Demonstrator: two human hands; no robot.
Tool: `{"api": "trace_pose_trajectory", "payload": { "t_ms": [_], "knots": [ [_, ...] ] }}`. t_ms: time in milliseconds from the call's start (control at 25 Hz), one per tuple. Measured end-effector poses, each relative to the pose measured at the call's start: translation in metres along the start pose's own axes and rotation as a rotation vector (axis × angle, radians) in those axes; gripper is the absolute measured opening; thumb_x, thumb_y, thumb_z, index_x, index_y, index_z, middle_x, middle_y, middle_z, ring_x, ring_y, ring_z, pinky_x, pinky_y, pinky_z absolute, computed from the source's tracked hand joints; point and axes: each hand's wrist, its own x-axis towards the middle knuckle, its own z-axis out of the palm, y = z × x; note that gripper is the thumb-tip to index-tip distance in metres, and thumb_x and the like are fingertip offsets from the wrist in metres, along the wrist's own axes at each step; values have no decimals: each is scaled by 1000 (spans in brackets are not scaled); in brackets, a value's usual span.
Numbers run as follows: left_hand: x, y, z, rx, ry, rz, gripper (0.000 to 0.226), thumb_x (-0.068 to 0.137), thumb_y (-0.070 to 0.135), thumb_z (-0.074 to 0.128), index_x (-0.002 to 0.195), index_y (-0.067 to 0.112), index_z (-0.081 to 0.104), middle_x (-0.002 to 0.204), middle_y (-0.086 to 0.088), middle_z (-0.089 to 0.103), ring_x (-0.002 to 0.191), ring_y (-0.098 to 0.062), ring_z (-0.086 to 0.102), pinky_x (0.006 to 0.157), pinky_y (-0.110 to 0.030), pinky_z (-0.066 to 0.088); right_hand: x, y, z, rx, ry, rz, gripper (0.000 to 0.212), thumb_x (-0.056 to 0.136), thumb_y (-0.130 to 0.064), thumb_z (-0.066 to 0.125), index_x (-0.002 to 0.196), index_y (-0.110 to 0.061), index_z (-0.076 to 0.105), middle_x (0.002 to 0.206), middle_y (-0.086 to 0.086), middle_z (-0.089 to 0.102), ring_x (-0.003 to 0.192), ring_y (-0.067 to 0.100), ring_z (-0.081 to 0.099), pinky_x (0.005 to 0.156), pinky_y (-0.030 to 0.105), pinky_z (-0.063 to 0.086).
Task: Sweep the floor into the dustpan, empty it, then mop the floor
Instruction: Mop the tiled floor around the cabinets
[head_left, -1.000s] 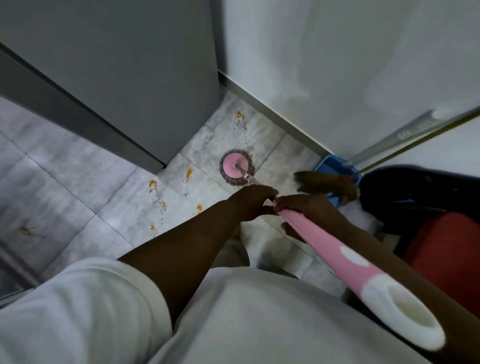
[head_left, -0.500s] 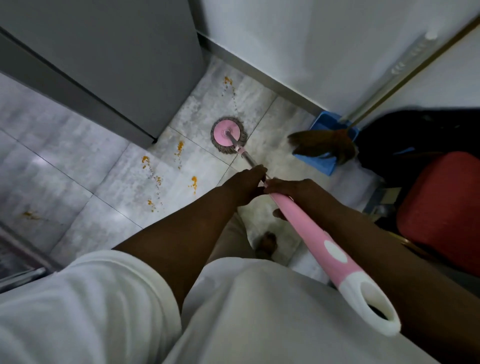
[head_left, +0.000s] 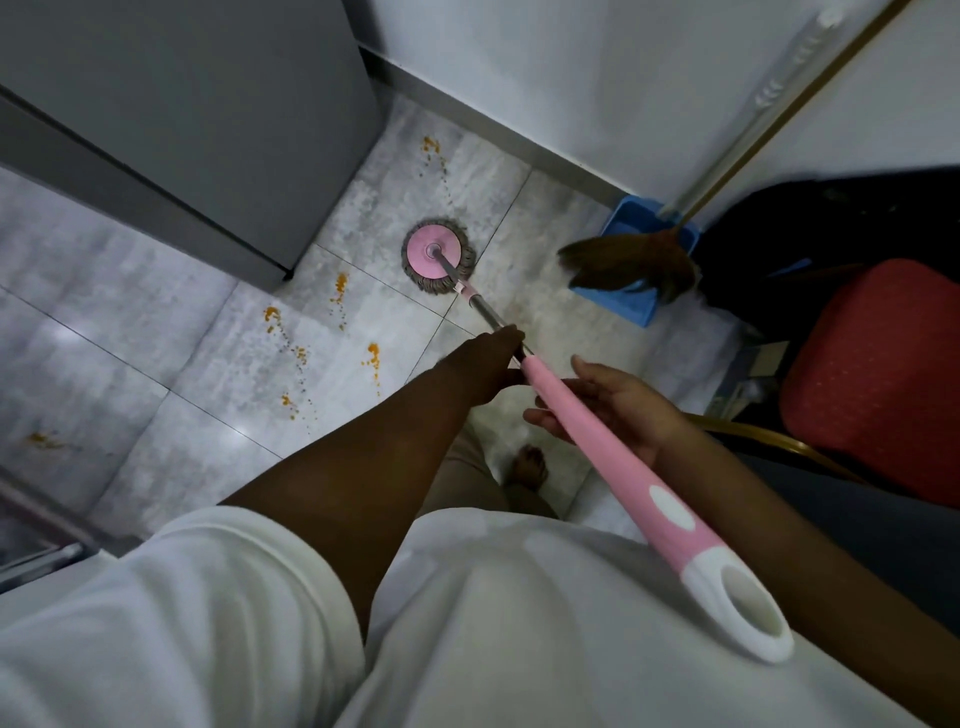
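Observation:
A round pink mop head (head_left: 435, 255) with grey fringe rests on the grey tiled floor (head_left: 130, 322) near the corner. Its metal shaft runs back to a pink handle (head_left: 613, 457) with a white loop end. My left hand (head_left: 483, 371) is closed around the pole where metal meets pink. My right hand (head_left: 618, 410) lies under the pink handle with its fingers spread apart. Orange stains (head_left: 291, 338) dot the tiles left of the mop. A blue dustpan (head_left: 631, 218) and a brown broom (head_left: 628, 267) lean at the wall on the right.
A grey cabinet (head_left: 182, 104) fills the upper left, its corner close to the mop head. White walls (head_left: 571, 78) meet behind. A red cushioned chair (head_left: 878, 379) and a black bag (head_left: 831, 223) crowd the right. My bare foot (head_left: 530, 465) stands on the tiles below the hands.
My right hand has loosened from a closed grip on the pink handle to spread fingers. The view has shifted, so the mop head and stains sit lower in the frame.

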Motion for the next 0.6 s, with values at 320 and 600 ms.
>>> {"api": "trace_pose_trajectory", "payload": {
  "t_ms": [320,600],
  "knots": [
    [15,16,9,-3,-7,-22,64,89,35,66,142,7,43,149,-14,41,125,-32,50,102,-36,39,5,-16,3,12,133,113,35,92,-23,55,121,-2,53,82,9,60,50,10,53,40,22,47],
    [30,10,17,-689,281,-527,37,83,24,60,120,22,63,119,-2,65,112,-22,60,97,-34,47,-2,-24,0,-24,123,163,26,96,-28,53,107,-5,53,66,3,54,41,8,48,35,19,41]
  ]
}}
